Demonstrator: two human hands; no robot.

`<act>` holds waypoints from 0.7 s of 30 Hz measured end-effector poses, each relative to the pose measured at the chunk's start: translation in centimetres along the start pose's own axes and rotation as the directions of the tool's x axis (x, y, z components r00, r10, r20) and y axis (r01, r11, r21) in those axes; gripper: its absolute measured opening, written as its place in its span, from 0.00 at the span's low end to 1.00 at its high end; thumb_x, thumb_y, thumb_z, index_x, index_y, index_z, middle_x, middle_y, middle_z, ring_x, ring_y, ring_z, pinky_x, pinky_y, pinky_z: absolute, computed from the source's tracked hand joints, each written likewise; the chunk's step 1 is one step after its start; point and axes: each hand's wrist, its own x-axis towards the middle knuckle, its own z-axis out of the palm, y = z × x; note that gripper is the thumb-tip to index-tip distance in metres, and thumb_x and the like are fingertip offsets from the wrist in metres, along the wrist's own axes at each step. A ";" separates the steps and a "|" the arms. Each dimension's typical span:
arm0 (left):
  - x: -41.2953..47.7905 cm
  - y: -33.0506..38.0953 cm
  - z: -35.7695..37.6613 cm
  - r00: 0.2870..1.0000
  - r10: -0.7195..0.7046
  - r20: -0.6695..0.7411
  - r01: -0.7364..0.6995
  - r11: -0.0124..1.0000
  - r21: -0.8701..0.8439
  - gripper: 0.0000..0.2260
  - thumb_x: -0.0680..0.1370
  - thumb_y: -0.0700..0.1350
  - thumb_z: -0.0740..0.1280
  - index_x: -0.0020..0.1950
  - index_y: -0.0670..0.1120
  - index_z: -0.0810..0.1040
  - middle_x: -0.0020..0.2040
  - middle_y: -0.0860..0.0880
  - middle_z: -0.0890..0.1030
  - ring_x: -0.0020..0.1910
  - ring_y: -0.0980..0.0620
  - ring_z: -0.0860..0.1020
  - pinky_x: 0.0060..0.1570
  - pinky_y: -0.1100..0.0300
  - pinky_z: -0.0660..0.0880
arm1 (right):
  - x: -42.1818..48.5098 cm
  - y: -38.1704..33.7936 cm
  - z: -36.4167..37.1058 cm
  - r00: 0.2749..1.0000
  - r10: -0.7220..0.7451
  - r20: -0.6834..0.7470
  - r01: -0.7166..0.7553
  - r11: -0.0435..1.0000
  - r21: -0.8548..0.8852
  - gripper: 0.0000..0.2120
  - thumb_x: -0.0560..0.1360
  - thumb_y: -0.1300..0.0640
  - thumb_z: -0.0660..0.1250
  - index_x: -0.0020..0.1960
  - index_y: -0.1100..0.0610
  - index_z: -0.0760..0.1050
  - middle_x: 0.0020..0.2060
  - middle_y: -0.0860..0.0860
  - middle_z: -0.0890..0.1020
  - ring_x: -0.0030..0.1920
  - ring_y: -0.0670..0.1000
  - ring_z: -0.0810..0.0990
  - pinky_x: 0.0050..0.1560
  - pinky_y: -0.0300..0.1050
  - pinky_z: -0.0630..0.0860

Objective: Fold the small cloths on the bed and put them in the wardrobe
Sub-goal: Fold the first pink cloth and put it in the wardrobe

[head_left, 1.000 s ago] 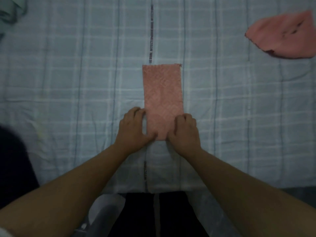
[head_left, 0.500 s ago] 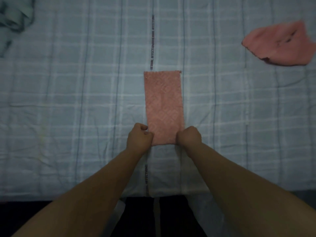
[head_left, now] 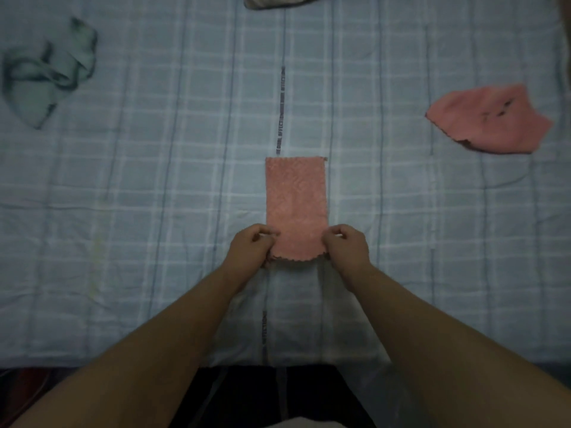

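Observation:
A pink cloth [head_left: 296, 199], folded into a narrow upright rectangle, lies in the middle of the bed [head_left: 154, 196]. My left hand [head_left: 251, 250] pinches its near left corner and my right hand [head_left: 347, 247] pinches its near right corner. The near edge is lifted off the sheet and curls up between the two hands. A second pink cloth [head_left: 491, 118] lies crumpled at the right. At the far left a pale green cloth [head_left: 46, 75] sits bunched up. The wardrobe is not in view.
The bed wears a light blue checked sheet with a dark printed strip [head_left: 281, 109] down its middle. A grey-brown fabric item [head_left: 278, 0] pokes in at the top edge. The bed's near edge runs just in front of my legs.
My hands went from pressing flat on the cloth's near end to pinching its two near corners, and the near edge now lifts. The view has tilted up, revealing the green cloth.

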 end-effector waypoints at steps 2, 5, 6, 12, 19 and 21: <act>0.9 1.1 -0.3 0.999 -0.041 -0.009 0.041 0.999 -0.002 0.13 0.78 0.37 0.62 0.49 0.47 0.86 0.29 0.51 0.80 0.29 0.55 0.78 0.31 0.59 0.79 | 0.7 -1.5 -0.4 0.997 0.059 0.052 -0.061 0.998 0.032 0.07 0.72 0.57 0.66 0.36 0.55 0.78 0.36 0.52 0.81 0.38 0.54 0.79 0.39 0.48 0.77; 2.5 2.4 -0.9 0.995 -0.096 -0.004 0.095 0.995 -0.039 0.16 0.75 0.32 0.60 0.48 0.47 0.86 0.39 0.44 0.84 0.36 0.49 0.80 0.35 0.58 0.80 | 2.0 -3.5 -0.5 0.982 0.145 0.119 -0.163 0.975 0.152 0.11 0.74 0.63 0.62 0.43 0.56 0.83 0.41 0.55 0.81 0.40 0.56 0.81 0.30 0.43 0.78; 2.9 2.6 -1.2 0.997 -0.083 0.010 0.083 0.996 -0.022 0.15 0.76 0.32 0.62 0.49 0.48 0.85 0.41 0.45 0.85 0.37 0.50 0.81 0.36 0.58 0.80 | 2.4 -4.1 -0.5 0.979 0.161 0.125 -0.184 0.963 0.195 0.13 0.73 0.65 0.60 0.45 0.57 0.84 0.40 0.55 0.81 0.39 0.57 0.81 0.26 0.41 0.75; 5.8 3.6 -2.5 0.997 -0.004 0.075 0.001 0.999 0.044 0.10 0.75 0.38 0.74 0.50 0.52 0.83 0.37 0.57 0.86 0.34 0.62 0.82 0.33 0.64 0.79 | 4.6 -6.1 -0.1 0.970 0.146 0.194 -0.174 0.975 0.140 0.16 0.73 0.69 0.63 0.52 0.55 0.83 0.47 0.56 0.85 0.40 0.52 0.81 0.28 0.39 0.75; 8.7 4.7 -2.2 0.997 0.066 -0.039 -0.056 0.975 0.215 0.05 0.78 0.48 0.72 0.43 0.51 0.83 0.40 0.53 0.83 0.37 0.58 0.79 0.36 0.61 0.75 | 6.8 -7.3 0.2 0.969 0.074 0.237 -0.102 0.989 0.109 0.05 0.74 0.63 0.73 0.43 0.54 0.82 0.34 0.54 0.84 0.32 0.49 0.80 0.30 0.41 0.77; 9.4 5.1 -2.1 0.997 0.065 -0.041 -0.054 0.972 0.229 0.06 0.79 0.49 0.71 0.47 0.48 0.83 0.43 0.50 0.84 0.40 0.54 0.79 0.40 0.59 0.75 | 7.7 -7.4 0.6 0.984 0.013 0.177 -0.017 1.000 0.017 0.05 0.74 0.59 0.73 0.39 0.55 0.81 0.33 0.54 0.82 0.33 0.50 0.79 0.34 0.44 0.76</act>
